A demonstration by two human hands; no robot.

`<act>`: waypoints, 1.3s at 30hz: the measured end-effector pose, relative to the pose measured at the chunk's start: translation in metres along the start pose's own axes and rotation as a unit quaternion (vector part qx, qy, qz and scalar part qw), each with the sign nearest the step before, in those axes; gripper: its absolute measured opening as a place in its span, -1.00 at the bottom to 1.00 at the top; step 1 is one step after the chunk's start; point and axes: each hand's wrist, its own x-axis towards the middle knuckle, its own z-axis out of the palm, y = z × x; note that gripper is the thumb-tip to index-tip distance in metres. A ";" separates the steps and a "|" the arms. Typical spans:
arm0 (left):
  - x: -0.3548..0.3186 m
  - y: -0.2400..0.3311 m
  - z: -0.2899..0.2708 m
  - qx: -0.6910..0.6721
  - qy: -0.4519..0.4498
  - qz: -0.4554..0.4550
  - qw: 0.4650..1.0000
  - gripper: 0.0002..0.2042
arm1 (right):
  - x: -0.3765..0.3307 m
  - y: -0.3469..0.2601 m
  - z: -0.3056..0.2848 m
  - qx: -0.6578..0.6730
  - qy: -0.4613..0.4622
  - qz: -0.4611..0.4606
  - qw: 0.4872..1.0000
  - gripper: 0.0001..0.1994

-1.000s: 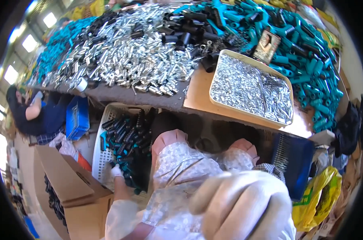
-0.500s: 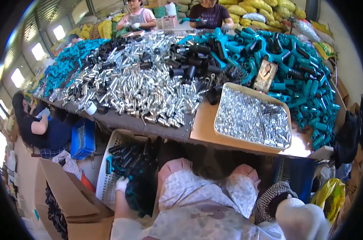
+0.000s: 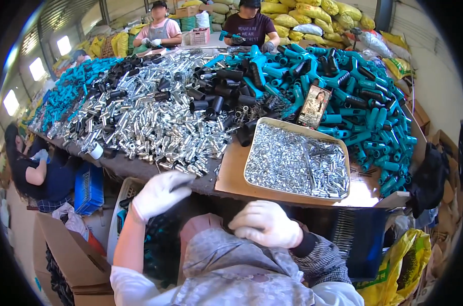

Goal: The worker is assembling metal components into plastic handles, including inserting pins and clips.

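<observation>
My left hand (image 3: 162,195), in a white glove, is raised by the table's front edge, above the crate at my left. Its thumb and fingers are apart, with nothing seen between them. My right hand (image 3: 266,223), gloved likewise, hovers over my lap with loosely bent fingers and a gap at the thumb; nothing shows in it. Nearest ahead stands a shallow tray (image 3: 298,193) of small silvery metal parts (image 3: 275,155). Left of it spreads a heap of metal sleeves (image 3: 165,125). Teal plastic tool housings (image 3: 379,120) are piled at the right.
A phone (image 3: 314,106) leans on the teal pile behind the tray. Below the table at left are a white perforated crate (image 3: 114,229) with dark and teal pieces, a blue crate (image 3: 89,188) and a cardboard box (image 3: 70,250). Co-workers (image 3: 249,28) work across the table and at left.
My left hand has come up out of the white crate to the table's edge. My right hand has moved from low at the right to over my lap. The view has shifted.
</observation>
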 end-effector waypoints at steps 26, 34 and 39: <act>0.340 -0.041 0.059 0.185 -0.054 -0.155 0.969 -0.57 | 0.018 0.085 0.069 -0.023 0.093 0.063 0.993 -0.82; 0.345 -0.024 0.074 0.248 -0.088 -0.114 0.958 -0.61 | 0.017 0.081 0.072 -0.061 0.114 0.063 0.990 -0.87; 0.325 -0.040 0.080 0.244 -0.036 -0.121 0.962 -0.61 | 0.015 0.078 0.075 -0.044 0.108 0.052 0.992 -0.87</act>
